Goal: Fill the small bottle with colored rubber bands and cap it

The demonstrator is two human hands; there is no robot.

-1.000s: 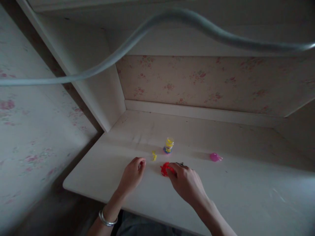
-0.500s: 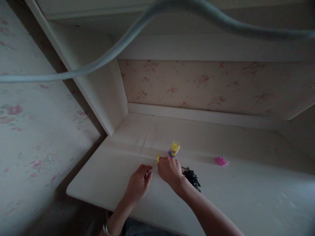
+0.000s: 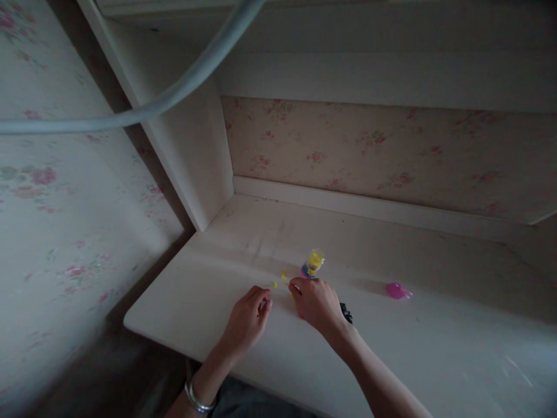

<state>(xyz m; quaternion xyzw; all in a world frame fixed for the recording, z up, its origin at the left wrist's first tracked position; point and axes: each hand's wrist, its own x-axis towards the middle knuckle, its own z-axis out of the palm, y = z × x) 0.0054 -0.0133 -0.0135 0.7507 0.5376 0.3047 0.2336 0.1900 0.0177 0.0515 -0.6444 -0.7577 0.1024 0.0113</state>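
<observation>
Listener: What are your hands doing?

Me: Both are low over a pale desk (image 3: 209, 302). My right hand (image 3: 298, 285) points down and to the left, thumb and fingertips drawn close together at some small yellow pieces (image 3: 283, 275). One yellow sliver shows right at the fingertips; I cannot tell whether they grip it or only touch it.

Listener: And the other one?

Me: My left hand (image 3: 268, 295) is near the same pieces, fingers loosely curled, with a small gap between thumb and forefinger. A silver bracelet (image 3: 198, 398) circles that wrist.

Listener: Where exactly are the yellow pieces?

Me: On the desk, between my two hands and slightly beyond them. Two lie loose, well in sight; another patch of yellow shows beneath my right hand.

Listener: What else is around?

Me: Just beyond my right hand is a small clear jar (image 3: 314, 263), yellow at the top, blue and pink lower down. A bit of something red (image 3: 301, 317) peeks out under that hand, the remainder hidden. A black bundle (image 3: 346, 313) sits beside my right wrist, partly covered. Well off to the right lies a shiny pink object (image 3: 397, 291). Overhead, at upper left, a thick pale cable (image 3: 174, 98) curves past floral wallpaper (image 3: 78, 249).
</observation>
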